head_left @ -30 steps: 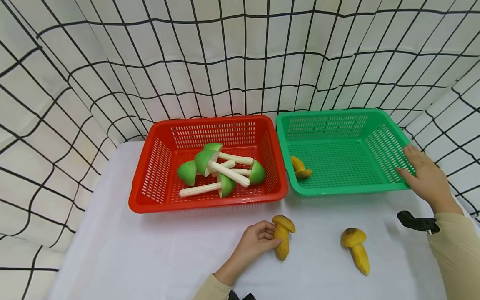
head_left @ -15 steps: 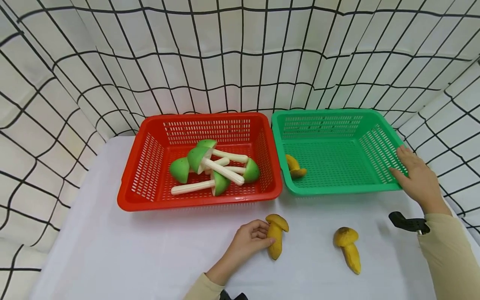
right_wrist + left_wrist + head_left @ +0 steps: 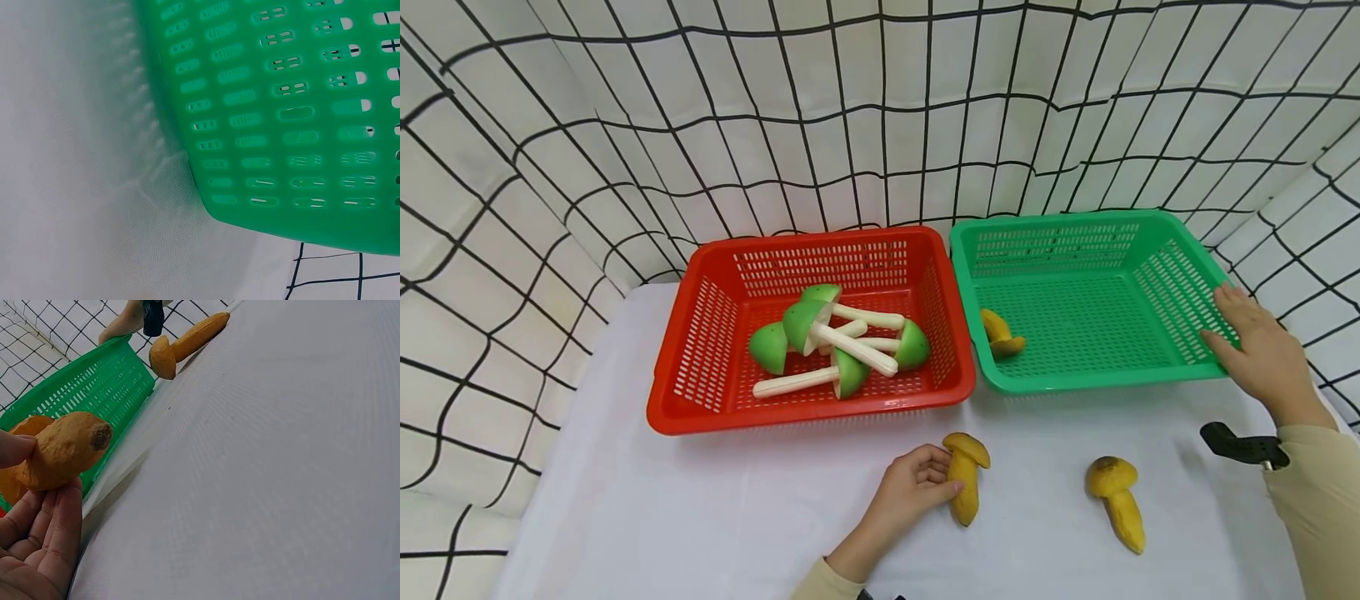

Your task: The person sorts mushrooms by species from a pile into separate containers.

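Note:
My left hand (image 3: 913, 483) pinches a yellow toy mushroom (image 3: 967, 487) between thumb and fingers, just in front of the baskets. In the left wrist view the dark stem end of that mushroom (image 3: 69, 447) points toward the camera. My right hand (image 3: 1266, 354) rests on the right rim of the green basket (image 3: 1097, 382), fingers straight and thumb over the inner side. The right wrist view shows only the slotted wall of the green basket (image 3: 269, 125); the right hand is outside it. Another yellow mushroom (image 3: 1117, 500) lies on the white cloth between my hands.
A red basket (image 3: 805, 418) at the left holds several green-capped mushrooms (image 3: 838, 333) with white stems. One yellow mushroom (image 3: 1002, 335) lies at the left end of the green basket. White cloth walls with black netting (image 3: 895, 125) stand behind and at both sides.
The head view shifts slightly sideways and back. Both hands keep their places, the left on the yellow mushroom, the right on the green basket's rim.

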Demonstrator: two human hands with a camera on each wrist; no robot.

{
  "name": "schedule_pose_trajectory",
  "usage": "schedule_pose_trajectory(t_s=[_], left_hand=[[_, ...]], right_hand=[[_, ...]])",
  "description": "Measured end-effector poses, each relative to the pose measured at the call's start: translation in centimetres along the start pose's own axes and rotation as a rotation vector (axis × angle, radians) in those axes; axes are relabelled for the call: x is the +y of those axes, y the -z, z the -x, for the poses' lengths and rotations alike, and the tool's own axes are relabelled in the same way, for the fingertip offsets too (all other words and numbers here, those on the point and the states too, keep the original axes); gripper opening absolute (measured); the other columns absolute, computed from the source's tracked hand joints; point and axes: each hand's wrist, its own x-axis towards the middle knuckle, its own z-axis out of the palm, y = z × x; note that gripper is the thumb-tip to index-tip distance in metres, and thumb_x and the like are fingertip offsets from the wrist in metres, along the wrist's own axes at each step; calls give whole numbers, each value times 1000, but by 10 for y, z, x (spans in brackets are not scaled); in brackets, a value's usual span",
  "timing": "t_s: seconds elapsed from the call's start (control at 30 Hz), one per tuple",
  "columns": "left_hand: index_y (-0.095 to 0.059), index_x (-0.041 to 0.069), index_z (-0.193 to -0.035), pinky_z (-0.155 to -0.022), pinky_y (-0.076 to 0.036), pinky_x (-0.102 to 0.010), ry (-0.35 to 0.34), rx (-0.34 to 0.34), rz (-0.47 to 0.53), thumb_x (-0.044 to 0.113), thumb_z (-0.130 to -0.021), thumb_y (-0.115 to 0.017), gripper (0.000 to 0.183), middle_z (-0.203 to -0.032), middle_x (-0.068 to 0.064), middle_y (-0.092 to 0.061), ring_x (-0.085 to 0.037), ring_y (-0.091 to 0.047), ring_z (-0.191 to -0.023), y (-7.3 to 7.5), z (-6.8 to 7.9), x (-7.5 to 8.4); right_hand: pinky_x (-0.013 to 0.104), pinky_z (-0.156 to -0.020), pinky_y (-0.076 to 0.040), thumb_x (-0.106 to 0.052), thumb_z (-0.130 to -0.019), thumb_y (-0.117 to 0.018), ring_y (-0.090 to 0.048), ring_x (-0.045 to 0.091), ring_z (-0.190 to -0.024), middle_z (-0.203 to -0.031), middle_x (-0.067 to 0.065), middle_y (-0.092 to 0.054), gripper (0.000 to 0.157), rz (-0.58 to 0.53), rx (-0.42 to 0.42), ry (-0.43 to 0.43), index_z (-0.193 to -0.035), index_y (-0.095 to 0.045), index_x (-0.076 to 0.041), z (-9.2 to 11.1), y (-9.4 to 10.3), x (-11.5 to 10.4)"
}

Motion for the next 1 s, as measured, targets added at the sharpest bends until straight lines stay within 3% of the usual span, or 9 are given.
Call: schedule_pose_trajectory(t_s=[0.4, 0.7, 1.0], left_hand=[[-59, -6, -100, -66, -48, -17, -58, -10, -44, 3, -78, -69, 26, -88, -4, -60, -10, -56, -76, -8, 6, 15], [-58, -6, -102, -66, -48, -17, -111, -16, -61, 3, -79, -70, 27, -89, -4, -60, -10, -55, -76, -10, 7, 41], [-59, -4, -102, -69, -48, -17, -147, -50, -68, 4, -80, -70, 26, -88, -2, -59, -8, -55, -77, -14, 2, 63]], right_hand=[[60, -107, -19, -28, -97, -37, -14, 35, -141, -150, 25, -21, 62, -7, 10, 8, -147, -19, 5, 0, 0, 0], [66, -99, -23, -24, -96, -37, -14, 36, -141, -149, 26, -21, 61, -4, 6, -26, -147, -18, 4, -3, 2, -3], [65, -102, -21, -22, -96, -37, -14, 36, -141, -149, 26, -21, 60, -13, 15, -47, -147, -18, 3, 1, 0, -4]])
